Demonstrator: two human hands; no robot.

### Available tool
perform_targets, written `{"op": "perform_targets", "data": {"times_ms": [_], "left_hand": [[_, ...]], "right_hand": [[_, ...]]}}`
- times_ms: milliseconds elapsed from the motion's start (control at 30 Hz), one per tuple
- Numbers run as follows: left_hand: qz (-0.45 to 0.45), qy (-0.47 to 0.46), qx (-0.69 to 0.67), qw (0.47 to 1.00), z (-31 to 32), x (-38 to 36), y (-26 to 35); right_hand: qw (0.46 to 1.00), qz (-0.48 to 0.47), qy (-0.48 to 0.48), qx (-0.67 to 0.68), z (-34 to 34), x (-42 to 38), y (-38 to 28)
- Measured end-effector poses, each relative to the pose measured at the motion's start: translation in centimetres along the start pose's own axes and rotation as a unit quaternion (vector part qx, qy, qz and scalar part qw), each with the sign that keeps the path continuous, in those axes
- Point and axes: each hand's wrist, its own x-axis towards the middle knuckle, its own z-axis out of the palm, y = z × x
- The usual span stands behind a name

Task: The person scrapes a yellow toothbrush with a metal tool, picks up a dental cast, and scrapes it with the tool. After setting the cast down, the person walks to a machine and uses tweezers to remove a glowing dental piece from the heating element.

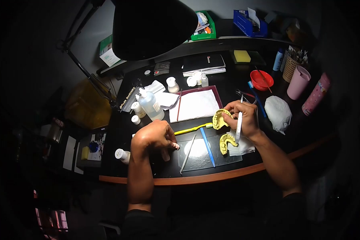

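Observation:
My right hand [246, 118] is closed around a yellow dental cast [217, 120], its arch facing up, and a slim white-handled tool [239, 127] is tucked upright along the same fingers. A second yellow dental cast [225, 146], horseshoe-shaped, lies below it on a white cloth [244, 149] at the right of a glass plate [224, 160]. My left hand [158, 135] bends down at the plate's left edge with fingers pinched together; a small pinkish bit shows at the tips, too small to name. On the plate rest a blue stick-like tool [207, 147] and a whitish slender tool [187, 154].
A yellow toothbrush [188, 130] lies behind the plate. Farther back is a tray with white paper towel [196, 105]. Bottles, including a clear squeeze bottle [151, 105], stand left; a red bowl [262, 80] and white bag [278, 113] sit right. A lamp [154, 28] hangs above.

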Motion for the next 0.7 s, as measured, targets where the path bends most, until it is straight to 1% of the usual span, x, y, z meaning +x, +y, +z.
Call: {"op": "perform_targets", "data": {"times_ms": [100, 133, 233, 267, 300, 367, 433, 467, 533, 567, 600, 633, 700], "left_hand": [[-0.016, 0.019, 0.008, 1.0, 0.5, -0.3, 0.3], [-0.024, 0.027, 0.008, 0.999, 0.7, -0.3, 0.4], [-0.05, 0.052, 0.018, 0.997, 0.9, -0.1, 1.1], [-0.064, 0.062, 0.011, 0.996, 1.4, -0.1, 1.5], [-0.08, 0.069, 0.004, 0.994, 2.0, -0.1, 1.8], [-0.098, 0.067, -0.019, 0.993, 2.1, -0.2, 2.1], [-0.104, 0.061, 0.008, 0.993, 1.5, -0.8, 3.7], [-0.107, 0.072, 0.022, 0.991, 1.4, -0.9, 3.9], [-0.087, 0.121, 0.036, 0.988, 0.9, -0.7, 4.6], [-0.075, 0.146, 0.045, 0.985, 0.4, -0.4, 4.9], [-0.034, 0.182, 0.04, 0.982, 0.0, 0.4, 4.6], [-0.02, 0.226, 0.055, 0.972, -0.3, 1.7, 4.5], [-0.004, 0.329, 0.072, 0.942, -0.9, 4.6, 4.6]], "right_hand": [[1.0, 0.008, 0.003, -0.017, -0.3, 0.2, 0.3], [1.0, 0.006, 0.014, -0.004, -0.2, 0.3, 0.2], [1.0, -0.009, 0.005, -0.016, -0.7, 0.6, 0.4], [1.0, 0.005, 0.01, -0.015, -0.6, 0.7, 0.2], [1.0, -0.009, 0.005, -0.014, -0.7, 0.7, 0.5], [1.0, -0.007, -0.002, -0.015, -0.5, 0.6, 0.3], [1.0, -0.015, -0.023, -0.016, -0.6, 0.5, 0.0], [0.999, -0.015, -0.029, -0.008, -0.5, 0.5, -0.2], [0.999, -0.016, -0.035, 0.004, -0.6, 0.7, -0.7], [0.999, -0.033, -0.029, 0.01, -0.5, 0.6, -0.5], [0.998, -0.049, -0.022, 0.016, -0.3, 0.6, -0.2], [0.997, -0.067, -0.017, 0.021, -0.1, 0.6, 0.0], [0.997, -0.068, -0.018, 0.028, -0.1, 0.5, 0.1]]}}
